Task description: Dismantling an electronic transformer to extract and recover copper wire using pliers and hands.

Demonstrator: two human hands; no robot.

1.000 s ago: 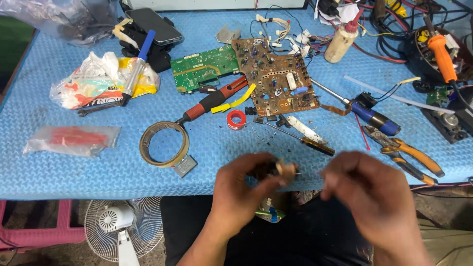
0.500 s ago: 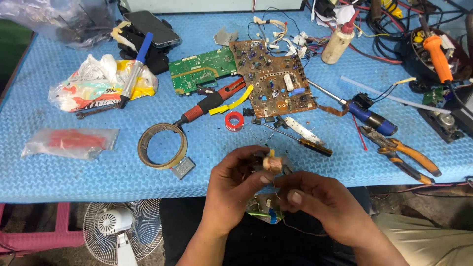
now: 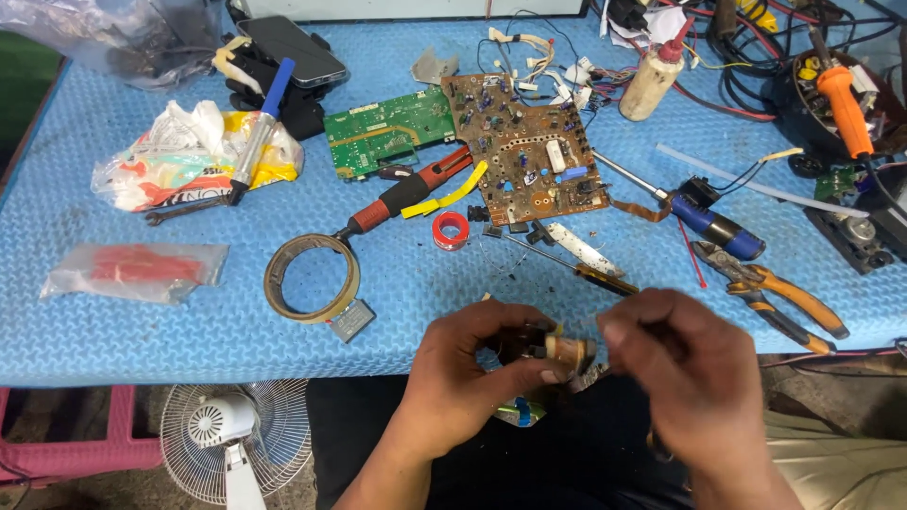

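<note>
While the person sits at the near edge of a blue bench [image 3: 113, 331], the left hand [image 3: 472, 373] pinches a small coil wound in copper-coloured tape [image 3: 570, 351] between thumb and fingers, just below the bench edge. Close beside it, the right hand [image 3: 685, 364] has its fingers curled; whether its grip holds anything cannot be told. On the bench lie a brown circuit board [image 3: 529, 151], a ring of tape [image 3: 312, 278] and orange-handled pliers [image 3: 770, 293].
</note>
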